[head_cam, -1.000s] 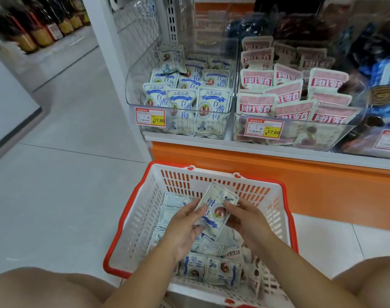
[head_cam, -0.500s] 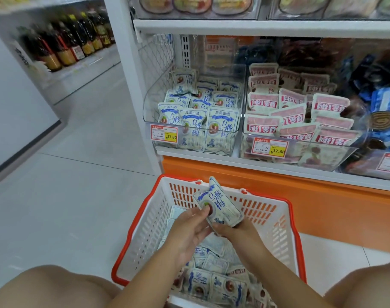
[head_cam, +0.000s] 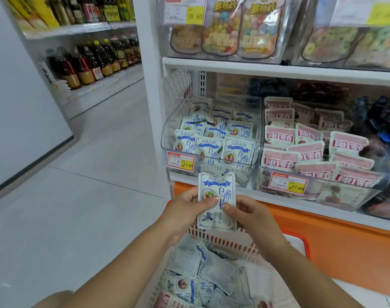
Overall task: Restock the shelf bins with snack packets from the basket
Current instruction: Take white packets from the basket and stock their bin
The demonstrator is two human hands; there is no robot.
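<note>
While both hands hold it above the basket (head_cam: pixel 302 243), the snack packet (head_cam: pixel 216 185) stands upright. Its long axis is vertical, its printed face is toward the camera, and its top edge points up at the front wall of the left shelf bin (head_cam: pixel 167 134). The left hand (head_cam: pixel 185 210) pinches the packet's left edge, thumb on the printed face. The right hand (head_cam: pixel 254 216) pinches the right edge likewise. Matching packets lie in the basket and fill the bin.
</note>
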